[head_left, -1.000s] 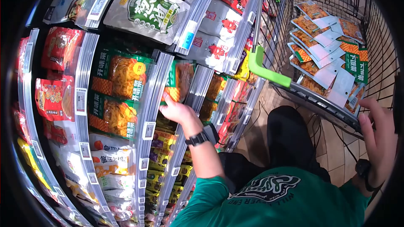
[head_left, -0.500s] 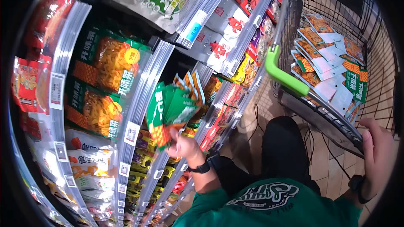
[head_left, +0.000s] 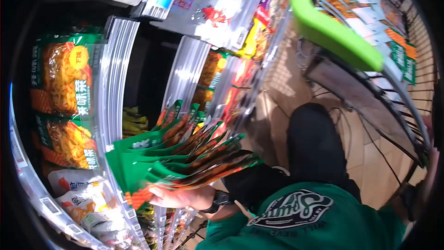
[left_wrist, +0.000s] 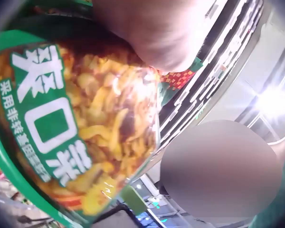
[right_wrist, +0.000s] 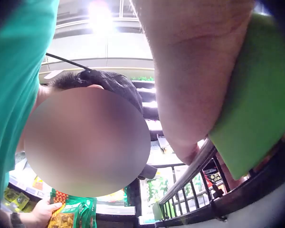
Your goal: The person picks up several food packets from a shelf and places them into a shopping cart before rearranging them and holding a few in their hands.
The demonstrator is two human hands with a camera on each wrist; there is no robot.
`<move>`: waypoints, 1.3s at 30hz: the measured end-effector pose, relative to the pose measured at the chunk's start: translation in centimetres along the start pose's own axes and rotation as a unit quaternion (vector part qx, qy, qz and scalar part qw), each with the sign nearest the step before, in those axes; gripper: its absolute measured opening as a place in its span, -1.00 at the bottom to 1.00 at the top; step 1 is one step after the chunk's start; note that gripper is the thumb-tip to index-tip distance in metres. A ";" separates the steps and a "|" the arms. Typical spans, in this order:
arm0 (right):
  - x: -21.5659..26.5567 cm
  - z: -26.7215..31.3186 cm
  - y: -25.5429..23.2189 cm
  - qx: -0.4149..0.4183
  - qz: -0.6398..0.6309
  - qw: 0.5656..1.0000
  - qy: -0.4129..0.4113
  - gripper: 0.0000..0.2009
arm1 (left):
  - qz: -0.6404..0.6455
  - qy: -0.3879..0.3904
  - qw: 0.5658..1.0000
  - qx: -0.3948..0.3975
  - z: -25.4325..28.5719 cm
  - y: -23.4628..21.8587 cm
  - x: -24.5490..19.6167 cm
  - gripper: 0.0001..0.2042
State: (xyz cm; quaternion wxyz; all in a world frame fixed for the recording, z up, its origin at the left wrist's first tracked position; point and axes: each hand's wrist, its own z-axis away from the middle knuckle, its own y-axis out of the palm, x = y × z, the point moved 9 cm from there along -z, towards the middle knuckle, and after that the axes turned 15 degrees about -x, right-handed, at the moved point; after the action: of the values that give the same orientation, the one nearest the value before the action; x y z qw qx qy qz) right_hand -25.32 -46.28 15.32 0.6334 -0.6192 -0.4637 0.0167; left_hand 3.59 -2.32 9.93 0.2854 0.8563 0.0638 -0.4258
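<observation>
My left hand [head_left: 171, 197] grips a fanned stack of green food packets [head_left: 185, 157] by one end, close to my body and in front of the shelf. In the left wrist view the front packet [left_wrist: 104, 128] shows orange-yellow shredded pickled vegetables behind a clear window, with the fingers curled over its upper edge. The right wrist view also catches the stack [right_wrist: 76, 213], thumb on top. My right hand [right_wrist: 194, 95] holds the dark top rail of the shopping cart [right_wrist: 199, 166]; most of its fingers are hidden behind the rail and a green panel.
Shelves on the left carry more green packets [head_left: 67, 78], white bags [head_left: 90, 203] and grey pouches [head_left: 203, 9] behind clear rails. The cart's bright green corner [head_left: 333, 37] juts over the floor [head_left: 365, 143]. Inside the cart lie several similar packets [head_left: 402, 60].
My left hand has drawn the stack off the shelf and down toward my body, where it has fanned out. The cart now sits higher and larger in the head view.
</observation>
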 end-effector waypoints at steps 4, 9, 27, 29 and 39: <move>-0.5 0.7 -1.6 -0.024 0.134 0.986 0.094 -0.73 | -0.095 -0.036 0.995 -0.016 -0.4 3.0 -2.6 -0.66; -0.1 -1.6 -1.2 0.056 0.094 0.993 0.032 -0.70 | -0.047 -0.167 0.980 0.102 0.2 13.0 -9.2 -0.61; -2.0 1.7 -3.1 0.134 0.056 0.988 0.053 -0.48 | -0.004 0.228 0.738 0.635 21.3 40.9 -21.1 -0.67; -2.0 3.0 -2.1 0.138 0.056 0.988 0.027 -0.47 | 0.027 0.167 0.702 0.692 25.5 37.4 -18.2 -0.69; -1.1 5.5 -2.1 0.159 -0.003 0.985 0.064 -0.52 | -0.169 0.189 0.363 0.897 30.9 29.1 -9.5 -0.78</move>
State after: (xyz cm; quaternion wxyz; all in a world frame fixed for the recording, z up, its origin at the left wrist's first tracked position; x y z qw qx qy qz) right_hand -30.45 -43.26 15.31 0.7523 -0.5089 -0.4155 0.0488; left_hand -13.52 -41.91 15.16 -0.7480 0.6365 -0.1603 -0.0982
